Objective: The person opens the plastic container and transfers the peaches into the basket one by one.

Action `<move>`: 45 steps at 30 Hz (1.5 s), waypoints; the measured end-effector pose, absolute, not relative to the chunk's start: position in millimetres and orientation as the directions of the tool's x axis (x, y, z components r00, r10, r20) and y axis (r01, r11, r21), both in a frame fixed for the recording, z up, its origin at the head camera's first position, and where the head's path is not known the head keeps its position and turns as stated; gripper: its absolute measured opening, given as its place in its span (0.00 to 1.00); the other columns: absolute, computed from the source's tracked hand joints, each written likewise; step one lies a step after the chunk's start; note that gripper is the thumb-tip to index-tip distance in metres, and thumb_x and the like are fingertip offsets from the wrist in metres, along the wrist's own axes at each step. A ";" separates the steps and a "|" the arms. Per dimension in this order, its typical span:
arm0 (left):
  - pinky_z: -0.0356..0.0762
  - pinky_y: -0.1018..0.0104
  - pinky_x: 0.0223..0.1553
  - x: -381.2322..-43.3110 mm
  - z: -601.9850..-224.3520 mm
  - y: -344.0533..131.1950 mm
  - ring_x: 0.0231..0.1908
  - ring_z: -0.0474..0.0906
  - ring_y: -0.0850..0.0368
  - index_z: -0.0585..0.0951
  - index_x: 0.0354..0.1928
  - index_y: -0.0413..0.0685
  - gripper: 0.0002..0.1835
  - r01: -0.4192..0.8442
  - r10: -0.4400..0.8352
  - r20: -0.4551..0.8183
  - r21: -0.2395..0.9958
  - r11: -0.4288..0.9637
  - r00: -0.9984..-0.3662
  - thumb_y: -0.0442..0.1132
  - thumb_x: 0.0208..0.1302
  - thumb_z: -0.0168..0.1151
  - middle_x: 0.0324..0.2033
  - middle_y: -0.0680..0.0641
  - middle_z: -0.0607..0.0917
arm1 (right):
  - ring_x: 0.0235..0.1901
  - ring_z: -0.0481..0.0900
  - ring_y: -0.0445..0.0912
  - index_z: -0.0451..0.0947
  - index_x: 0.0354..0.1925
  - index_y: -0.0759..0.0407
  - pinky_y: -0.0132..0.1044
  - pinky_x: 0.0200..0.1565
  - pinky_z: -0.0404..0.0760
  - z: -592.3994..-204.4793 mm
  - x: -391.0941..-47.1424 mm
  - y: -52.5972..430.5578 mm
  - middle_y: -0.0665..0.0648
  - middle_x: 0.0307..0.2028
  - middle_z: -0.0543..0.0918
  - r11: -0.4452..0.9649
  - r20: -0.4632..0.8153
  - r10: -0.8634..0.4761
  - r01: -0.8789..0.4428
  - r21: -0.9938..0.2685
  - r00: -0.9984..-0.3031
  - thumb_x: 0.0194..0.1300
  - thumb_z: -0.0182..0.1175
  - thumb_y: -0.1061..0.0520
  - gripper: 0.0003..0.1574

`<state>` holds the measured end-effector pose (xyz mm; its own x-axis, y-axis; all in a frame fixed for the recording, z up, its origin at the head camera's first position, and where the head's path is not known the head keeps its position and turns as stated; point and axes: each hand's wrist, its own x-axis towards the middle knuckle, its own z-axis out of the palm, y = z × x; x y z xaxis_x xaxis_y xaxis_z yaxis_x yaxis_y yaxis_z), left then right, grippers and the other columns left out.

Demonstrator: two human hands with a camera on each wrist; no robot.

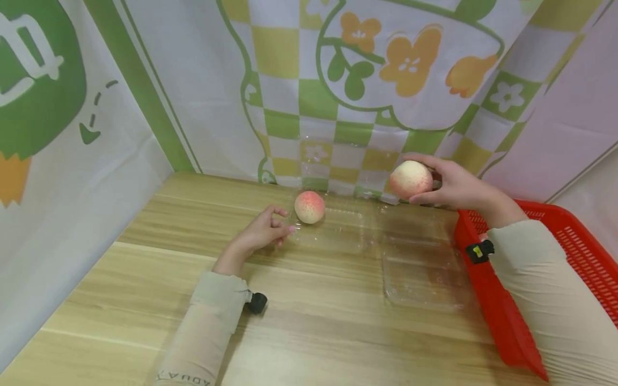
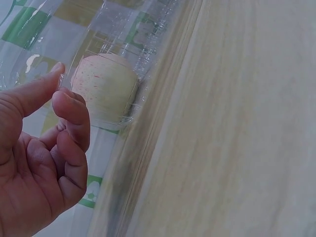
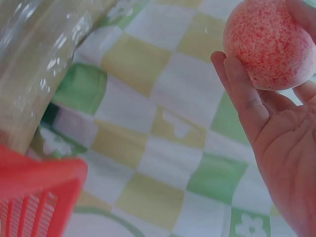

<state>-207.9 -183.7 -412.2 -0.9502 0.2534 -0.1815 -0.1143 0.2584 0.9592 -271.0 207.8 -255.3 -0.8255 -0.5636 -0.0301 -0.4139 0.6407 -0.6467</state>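
Note:
My right hand (image 1: pixel 451 182) holds a pale yellow and pink peach (image 1: pixel 410 179) up in front of the back cloth, fingers and thumb around its sides. The right wrist view shows the redder side of this peach (image 3: pixel 271 44). A second peach (image 1: pixel 309 207) sits in the left end of a clear plastic container (image 1: pixel 338 244) on the table. At that container's left edge, my left hand (image 1: pixel 263 230) pinches the thin plastic rim between thumb and forefinger, its other fingers curled. The left wrist view has the seated peach (image 2: pixel 106 89) just beyond the fingertips.
Another clear plastic container (image 1: pixel 420 300) lies to the right on the wooden table (image 1: pixel 309 343). A red slatted basket (image 1: pixel 502 316) stands at the right edge, under my right forearm. Behind the table hangs a checked, flowered cloth (image 1: pixel 275 53), and a white printed sheet (image 1: pixel 125 225) borders the left.

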 end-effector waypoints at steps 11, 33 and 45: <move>0.72 0.70 0.29 -206.7 -411.6 -184.0 0.23 0.72 0.60 0.56 0.67 0.35 0.31 -0.114 0.254 -0.179 0.961 0.251 -0.951 0.37 0.71 0.59 0.24 0.51 0.77 | 0.48 0.76 0.26 0.56 0.75 0.49 0.26 0.41 0.82 -248.0 -261.6 261.2 0.60 0.64 0.69 0.679 -0.027 -0.459 -0.331 -0.656 -0.888 0.56 0.73 0.64 0.55; 0.73 0.70 0.30 -207.0 -412.5 -183.6 0.22 0.73 0.59 0.57 0.66 0.35 0.29 -0.115 0.266 -0.180 0.963 0.245 -0.947 0.37 0.72 0.59 0.23 0.52 0.76 | 0.38 0.68 0.19 0.54 0.74 0.63 0.24 0.36 0.76 -272.9 -244.3 376.1 0.61 0.60 0.73 0.870 -0.118 -0.321 -0.243 -0.429 -0.940 0.58 0.73 0.53 0.55; 0.73 0.70 0.30 -206.9 -413.3 -184.5 0.23 0.73 0.59 0.56 0.67 0.35 0.30 -0.112 0.274 -0.178 0.964 0.241 -0.945 0.37 0.72 0.58 0.23 0.52 0.76 | 0.39 0.71 0.25 0.63 0.69 0.59 0.29 0.36 0.78 -299.3 -235.6 404.3 0.32 0.48 0.74 0.846 -0.205 -0.408 -0.283 -0.452 -0.890 0.59 0.71 0.60 0.44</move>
<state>-206.9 -184.5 -413.3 -0.9452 0.2736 -0.1779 -0.1117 0.2410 0.9641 -235.6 404.3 -299.3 -0.8900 -0.4075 -0.2047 -0.2834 0.8460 -0.4517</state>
